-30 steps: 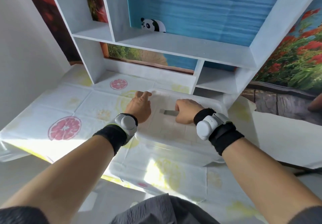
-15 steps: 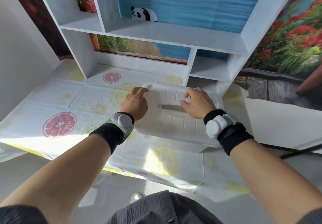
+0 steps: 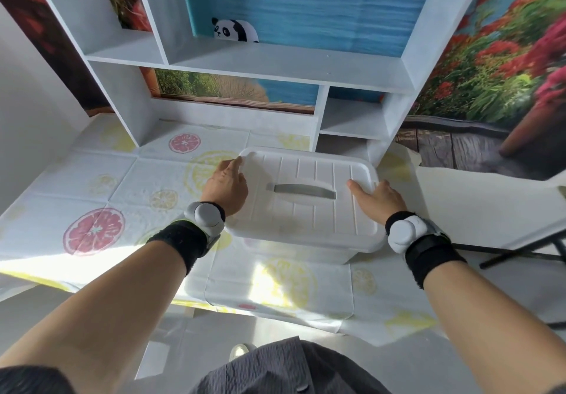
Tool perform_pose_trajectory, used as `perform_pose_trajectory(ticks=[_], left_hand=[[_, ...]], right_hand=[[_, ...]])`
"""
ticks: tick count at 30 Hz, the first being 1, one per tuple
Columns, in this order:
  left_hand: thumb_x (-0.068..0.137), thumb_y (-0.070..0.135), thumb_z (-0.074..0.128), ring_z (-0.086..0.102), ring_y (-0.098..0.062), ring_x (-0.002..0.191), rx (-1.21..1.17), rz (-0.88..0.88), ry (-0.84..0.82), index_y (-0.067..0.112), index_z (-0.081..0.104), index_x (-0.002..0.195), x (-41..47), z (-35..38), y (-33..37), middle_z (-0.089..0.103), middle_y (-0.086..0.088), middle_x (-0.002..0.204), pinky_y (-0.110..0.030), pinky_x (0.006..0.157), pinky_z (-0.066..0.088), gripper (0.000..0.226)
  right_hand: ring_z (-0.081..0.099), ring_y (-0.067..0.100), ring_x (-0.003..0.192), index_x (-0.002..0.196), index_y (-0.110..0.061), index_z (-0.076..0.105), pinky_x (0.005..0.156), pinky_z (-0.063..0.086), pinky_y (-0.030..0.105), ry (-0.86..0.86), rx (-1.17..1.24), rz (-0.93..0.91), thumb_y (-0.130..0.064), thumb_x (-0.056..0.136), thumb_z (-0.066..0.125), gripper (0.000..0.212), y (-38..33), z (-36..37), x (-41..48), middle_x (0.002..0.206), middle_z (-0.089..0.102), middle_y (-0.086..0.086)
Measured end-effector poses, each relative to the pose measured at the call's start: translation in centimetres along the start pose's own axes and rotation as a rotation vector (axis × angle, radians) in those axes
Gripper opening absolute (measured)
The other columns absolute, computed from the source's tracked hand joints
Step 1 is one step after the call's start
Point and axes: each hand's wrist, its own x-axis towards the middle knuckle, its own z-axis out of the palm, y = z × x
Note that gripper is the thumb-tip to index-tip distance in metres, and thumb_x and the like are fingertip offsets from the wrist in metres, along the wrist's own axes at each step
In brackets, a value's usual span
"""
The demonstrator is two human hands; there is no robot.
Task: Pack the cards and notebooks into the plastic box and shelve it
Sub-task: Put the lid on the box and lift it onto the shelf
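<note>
A white plastic box (image 3: 306, 225) with a ribbed lid and a grey handle (image 3: 304, 192) sits on the table in front of the shelf. The lid is on, so its contents are hidden. My left hand (image 3: 226, 186) rests on the lid's left edge, fingers reaching toward the far left corner. My right hand (image 3: 379, 199) lies on the lid's right edge, fingers curled over the rim. No cards or notebooks are visible.
A white shelf unit (image 3: 275, 65) stands behind the box, with a panda figure (image 3: 234, 29) on its wide middle shelf and a small open cubby (image 3: 352, 118) at lower right. A fruit-print cloth (image 3: 122, 185) covers the table. A white surface (image 3: 477, 206) lies to the right.
My hands have spread apart from the middle of the lid to its left and right edges. The right hand moved off the handle area to the right rim.
</note>
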Motion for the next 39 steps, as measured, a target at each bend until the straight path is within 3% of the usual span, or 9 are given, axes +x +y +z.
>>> perform_pose_trajectory(ticks=[4, 6, 9, 11, 17, 23, 29, 32, 39], left_hand=[[0.103, 0.018, 0.045, 0.043, -0.034, 0.138, -0.077, 0.007, 0.028, 0.011, 0.042, 0.152, 0.1, -0.1, -0.1, 0.041, -0.013, 0.155, -0.037, 0.113, 0.03, 0.05], [0.101, 0.024, 0.048, 0.041, -0.038, 0.137, -0.115, -0.092, 0.066, 0.009, 0.04, 0.151, 0.0, 0.1, 0.2, 0.039, -0.018, 0.152, -0.042, 0.113, 0.03, 0.053], [0.1, 0.045, 0.043, 0.052, -0.041, 0.118, -0.055, -0.325, -0.002, 0.002, 0.041, 0.138, 0.0, 0.4, 0.5, 0.051, -0.026, 0.136, -0.044, 0.092, 0.04, 0.057], [0.1, 0.054, 0.037, 0.058, -0.038, 0.103, 0.016, -0.365, -0.043, 0.0, 0.048, 0.124, 0.3, 0.4, 0.4, 0.06, -0.024, 0.124, -0.04, 0.08, 0.041, 0.06], [0.101, 0.058, 0.033, 0.063, -0.04, 0.109, 0.243, -0.294, 0.013, 0.002, 0.056, 0.126, 0.6, 0.0, 0.6, 0.063, -0.019, 0.124, -0.04, 0.078, 0.044, 0.065], [0.105, 0.052, 0.033, 0.06, -0.042, 0.115, 0.282, -0.251, -0.02, 0.003, 0.05, 0.131, 0.2, -0.5, 1.3, 0.058, -0.021, 0.13, -0.042, 0.082, 0.042, 0.058], [0.101, 0.059, 0.044, 0.055, -0.04, 0.124, 0.16, -0.238, -0.113, -0.001, 0.039, 0.139, 0.0, -0.9, 2.5, 0.055, -0.022, 0.136, -0.043, 0.097, 0.043, 0.071], [0.1, 0.059, 0.046, 0.054, -0.038, 0.126, 0.172, -0.211, -0.08, -0.002, 0.041, 0.14, 0.7, -2.4, 3.0, 0.055, -0.022, 0.137, -0.042, 0.098, 0.042, 0.073], [0.096, 0.06, 0.051, 0.061, -0.038, 0.116, 0.186, -0.123, 0.041, 0.005, 0.052, 0.133, 3.8, -9.4, 3.6, 0.063, -0.018, 0.128, -0.038, 0.081, 0.044, 0.067]], right_hand=[[0.049, 0.038, 0.131, 0.146, 0.0, 0.034, 0.098, 0.042, 0.043, -0.012, -0.009, -0.01, -0.085, 0.079, 0.043, 0.11, -0.1, 0.0, 0.5, 0.146, 0.049, 0.02], [0.047, 0.039, 0.133, 0.147, 0.001, 0.034, 0.1, 0.041, 0.045, -0.008, -0.037, -0.006, -0.086, 0.078, 0.043, 0.111, -0.2, -0.2, 0.4, 0.147, 0.047, 0.022], [0.047, 0.04, 0.13, 0.143, -0.006, 0.035, 0.095, 0.042, 0.046, 0.034, -0.079, -0.013, -0.084, 0.078, 0.048, 0.103, -0.4, -0.5, 0.1, 0.143, 0.045, 0.021], [0.05, 0.04, 0.124, 0.139, -0.01, 0.036, 0.089, 0.042, 0.045, 0.069, -0.092, -0.037, -0.08, 0.079, 0.052, 0.094, -0.5, -0.5, 0.0, 0.137, 0.046, 0.019], [0.05, 0.042, 0.126, 0.146, -0.004, 0.029, 0.093, 0.044, 0.045, 0.042, -0.082, -0.064, -0.074, 0.087, 0.05, 0.094, -0.8, -0.2, 0.0, 0.14, 0.05, 0.025], [0.06, 0.043, 0.112, 0.145, -0.003, 0.03, 0.078, 0.044, 0.042, 0.1, -0.133, -0.109, -0.068, 0.091, 0.051, 0.086, -1.2, -0.3, -0.3, 0.127, 0.062, 0.026], [0.052, 0.042, 0.126, 0.16, -0.032, 0.008, 0.1, 0.045, 0.047, 0.015, -0.168, -0.117, -0.071, 0.091, 0.042, 0.086, -1.9, -0.8, -1.2, 0.144, 0.051, 0.021], [0.046, 0.039, 0.134, 0.16, -0.035, 0.008, 0.106, 0.042, 0.047, -0.018, -0.166, -0.135, -0.076, 0.087, 0.042, 0.09, -3.2, -1.3, -1.6, 0.153, 0.045, 0.014], [0.05, 0.036, 0.132, 0.157, -0.031, 0.019, 0.1, 0.043, 0.042, 0.074, -0.101, -0.222, -0.075, 0.086, 0.044, 0.087, -9.3, -4.8, -2.1, 0.15, 0.05, 0.007]])
